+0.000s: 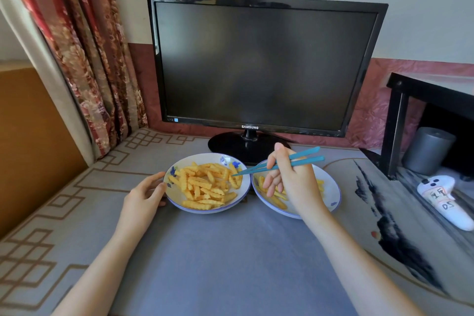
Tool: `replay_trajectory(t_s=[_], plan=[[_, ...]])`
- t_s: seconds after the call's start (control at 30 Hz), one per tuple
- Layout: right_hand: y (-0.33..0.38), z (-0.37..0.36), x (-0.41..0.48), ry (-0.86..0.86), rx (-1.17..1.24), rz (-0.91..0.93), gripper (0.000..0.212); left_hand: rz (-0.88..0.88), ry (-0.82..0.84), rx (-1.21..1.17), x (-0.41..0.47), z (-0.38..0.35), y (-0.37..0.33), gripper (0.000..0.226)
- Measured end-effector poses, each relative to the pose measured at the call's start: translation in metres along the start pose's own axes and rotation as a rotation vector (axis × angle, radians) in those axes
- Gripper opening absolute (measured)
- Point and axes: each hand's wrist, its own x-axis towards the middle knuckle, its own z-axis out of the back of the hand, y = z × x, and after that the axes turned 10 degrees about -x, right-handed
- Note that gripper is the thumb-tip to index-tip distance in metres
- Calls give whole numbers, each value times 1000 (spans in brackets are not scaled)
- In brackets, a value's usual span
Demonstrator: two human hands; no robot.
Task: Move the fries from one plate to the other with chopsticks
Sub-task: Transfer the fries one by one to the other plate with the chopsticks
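Two white plates with blue flower patterns sit side by side on the table, their rims almost touching. The left plate point(175, 196) is piled with golden crinkle-cut fries point(205, 185), and the left hand point(146, 195) holds its near-left edge. The right plate point(331, 190) carries only a few fries point(278, 201). A pair of teal chopsticks point(256, 169), held in the right hand point(295, 182) above the right plate, slants down leftward, its tips at the pile's right edge.

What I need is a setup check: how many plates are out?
2. The left plate, heaped with fries, held by the left hand; the right plate beside it, under the right hand.
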Motion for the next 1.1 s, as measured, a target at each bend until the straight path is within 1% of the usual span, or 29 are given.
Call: replay_trajectory(t_s=[0.1,0.27,0.47,0.67,0.9,1.1], plan=[[-2,-4,1,-30,18,-28,45,2,4,2,0,0,1,29],[0,4,-3,-153,79,-39,46,1,4,2,1,0,1,28],[0,47,-2,-301,48,-7,45,3,9,-4,3,0,4,27],[-24,87,-2,-401,-8,-25,46,12,1,3,4,1,6,27],[-35,99,-5,-389,-40,-41,44,17,3,13,4,1,6,27],[-25,98,-4,-392,-3,-7,42,18,2,17,4,2,6,27]])
